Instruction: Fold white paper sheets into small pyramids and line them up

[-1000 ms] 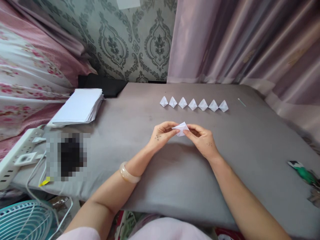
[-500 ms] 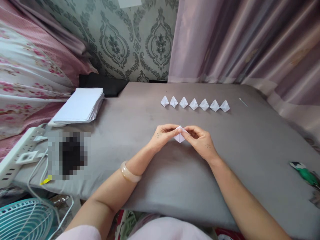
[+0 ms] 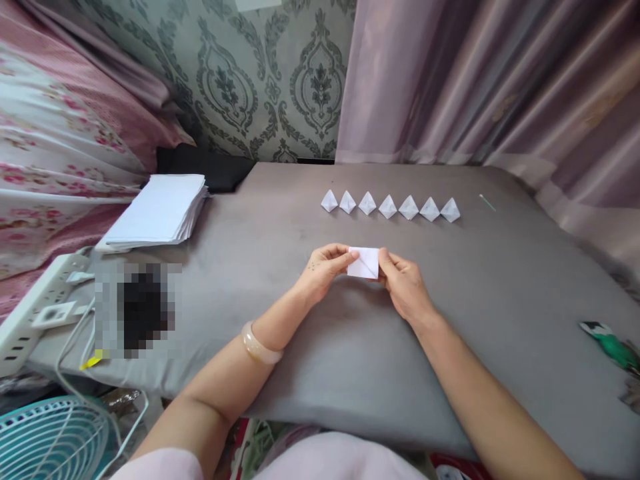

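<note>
Between my two hands is a small folded white paper (image 3: pixel 364 265), square in outline with a diagonal crease across its face. My left hand (image 3: pixel 325 268) pinches its left edge, thumb on top and fingers behind. At the right edge, my right hand (image 3: pixel 403 280) grips it between thumb and fingers. Some fingertips are hidden behind the paper. Beyond the hands, several folded white paper shapes (image 3: pixel 387 207) stand in a row on the grey cloth-covered surface (image 3: pixel 280 220).
A stack of white paper (image 3: pixel 155 212) lies at the left, near a black item (image 3: pixel 205 170). A power strip (image 3: pixel 30 313) with cables and a teal fan (image 3: pixel 55 440) are at the lower left. A thin stick (image 3: pixel 487 202) and a green object (image 3: pixel 610 345) lie on the right.
The paper has turned from a diamond to a square outline in my hands. My right hand has shifted its grip to the right edge; the row of folded shapes is unchanged.
</note>
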Motion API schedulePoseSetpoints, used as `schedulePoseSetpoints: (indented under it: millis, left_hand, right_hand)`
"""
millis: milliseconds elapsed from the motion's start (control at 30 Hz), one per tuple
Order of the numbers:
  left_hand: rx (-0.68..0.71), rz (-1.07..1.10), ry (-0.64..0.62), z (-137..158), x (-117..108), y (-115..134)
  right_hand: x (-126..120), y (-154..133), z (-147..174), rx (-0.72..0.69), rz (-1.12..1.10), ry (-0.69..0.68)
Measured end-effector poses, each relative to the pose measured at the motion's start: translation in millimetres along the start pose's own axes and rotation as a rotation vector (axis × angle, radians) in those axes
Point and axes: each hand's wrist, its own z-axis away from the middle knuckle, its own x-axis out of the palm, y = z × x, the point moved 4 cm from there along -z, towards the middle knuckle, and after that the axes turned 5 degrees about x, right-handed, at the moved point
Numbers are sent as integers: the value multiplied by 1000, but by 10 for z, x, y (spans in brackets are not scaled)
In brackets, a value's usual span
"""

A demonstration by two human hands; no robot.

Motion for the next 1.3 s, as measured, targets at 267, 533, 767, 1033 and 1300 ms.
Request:
schedulePoseSetpoints:
  millis: [267,533,767,1033,1300]
  left_hand:
    - [1,155,107,-18,-12,-20]
    - [-116,-59,-124,14,6,-81]
    - [-196,-118,-83,48,15,-87]
    - [-243,-111,-70,70,56,-138]
    - [-191,-250,-93,58,40,-108]
  right_hand:
    - [83,38,26,47,-71,-21]
    - [-123,-7,-46,-46,51,129]
    - [-85,27,-65,64,-82,51]
    - [-62,115,-104,63,-93,95]
    - [-107,103,-115,188,-130,-13]
